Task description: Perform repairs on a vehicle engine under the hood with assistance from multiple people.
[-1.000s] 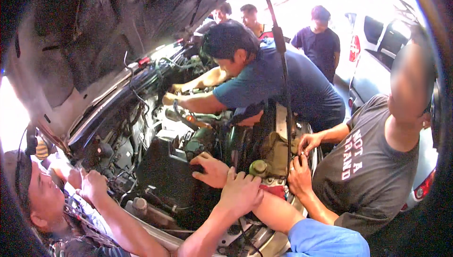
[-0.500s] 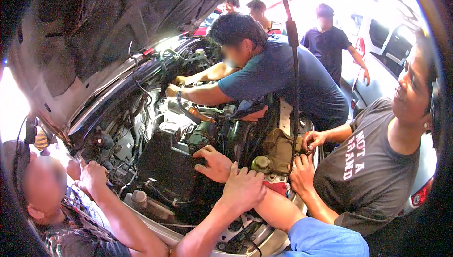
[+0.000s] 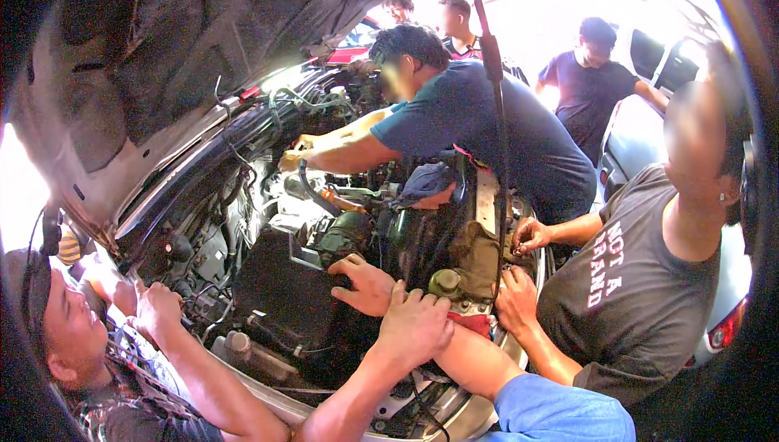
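Observation:
My right hand (image 3: 363, 284) reaches in from the lower right, out of a blue sleeve. Its thumb and fingers are apart, and it lies at the edge of a broad black box (image 3: 280, 288) in the engine bay. Whether it presses on the box I cannot tell. My left hand (image 3: 415, 327) is wrapped over my right forearm (image 3: 479, 361), just behind the wrist. Close beyond my right hand is a round dark intake part (image 3: 347, 231). A yellow-green cap (image 3: 445, 282) and a red cloth (image 3: 473, 324) sit to the right of my hands.
A raised hood (image 3: 162, 60) fills the upper left, and a prop rod (image 3: 497, 101) stands at right of centre. Co-workers' hands work at the far engine (image 3: 296, 154), the left edge (image 3: 158, 308) and the right fender (image 3: 519, 292). A white reservoir (image 3: 239, 344) is near the front.
My hands keep the same hold and place. The person at right has turned their head toward me. A person in the background has shifted right and looks down. The view has moved slightly.

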